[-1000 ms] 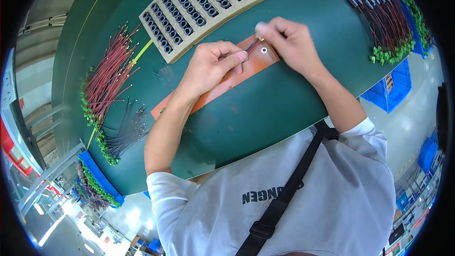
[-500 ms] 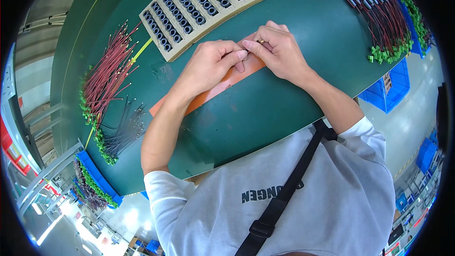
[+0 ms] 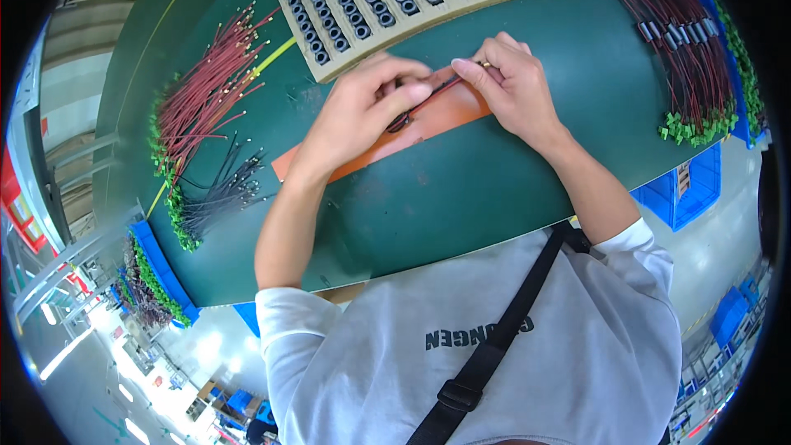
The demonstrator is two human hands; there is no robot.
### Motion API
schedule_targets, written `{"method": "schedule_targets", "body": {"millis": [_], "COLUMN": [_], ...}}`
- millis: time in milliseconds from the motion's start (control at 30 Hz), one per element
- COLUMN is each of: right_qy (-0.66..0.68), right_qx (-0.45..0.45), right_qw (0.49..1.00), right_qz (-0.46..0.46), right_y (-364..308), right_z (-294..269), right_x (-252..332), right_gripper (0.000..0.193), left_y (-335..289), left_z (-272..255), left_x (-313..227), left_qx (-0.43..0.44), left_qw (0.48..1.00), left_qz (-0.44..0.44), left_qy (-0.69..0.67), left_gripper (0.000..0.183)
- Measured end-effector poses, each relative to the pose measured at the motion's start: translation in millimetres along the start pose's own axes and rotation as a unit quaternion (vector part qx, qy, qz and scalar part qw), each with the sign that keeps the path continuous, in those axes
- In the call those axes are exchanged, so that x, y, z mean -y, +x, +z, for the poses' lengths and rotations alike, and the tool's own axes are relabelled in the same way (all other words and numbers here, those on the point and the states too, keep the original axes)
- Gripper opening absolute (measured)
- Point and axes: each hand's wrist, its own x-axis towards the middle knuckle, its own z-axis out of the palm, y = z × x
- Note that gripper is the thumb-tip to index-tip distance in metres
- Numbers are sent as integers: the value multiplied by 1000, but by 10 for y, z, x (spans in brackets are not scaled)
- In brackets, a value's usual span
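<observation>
Both hands work over a long orange strip [image 3: 375, 144] lying on the green table [image 3: 461, 198]. My left hand [image 3: 362, 111] pinches a small dark ring-shaped part [image 3: 400, 122] against the strip. My right hand [image 3: 515, 86] holds the far end of a thin red wire [image 3: 437, 92] that runs from its fingertips down to that dark part. A small metal tip shows at the wire's end by my right fingers.
A beige tray [image 3: 329, 58] with rows of black ring parts lies beyond the hands. Bundles of red wires [image 3: 202, 103] and black wires [image 3: 218, 194] with green connectors lie at left. More dark red wires [image 3: 688, 49] lie at right. Blue bins [image 3: 684, 189] sit below the table edge.
My hands came together over the strip, then drew slightly apart. A red wire now stretches between them, and the round part seen on the strip a second ago is under my left fingers.
</observation>
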Motion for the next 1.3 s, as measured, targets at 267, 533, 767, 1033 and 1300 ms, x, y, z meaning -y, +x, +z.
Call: {"method": "schedule_targets", "body": {"millis": [267,533,767,1033,1300], "right_qy": [-66,12,118,119,204], "right_qx": [-98,-18,56,42,-2], "right_qw": [939,983,991,991,968], "right_qz": [-322,-183,16,36,145], "right_y": [167,151,101,120,93], "right_z": [-211,-172,-24,64,104], "right_x": [474,439,158,133,322], "right_gripper": [23,21,24,25,26], "left_y": [-650,-738,-740,-688,-699], "left_z": [-25,-30,77,58,14], "left_x": [6,239,321,310,479], "left_qx": [-81,-40,-35,-24,-66], "left_qw": [992,994,989,995,986], "left_qz": [10,49,-1,31,83], "left_qy": [-92,-85,-145,-90,-128], "left_gripper": [37,35,33,36,42]}}
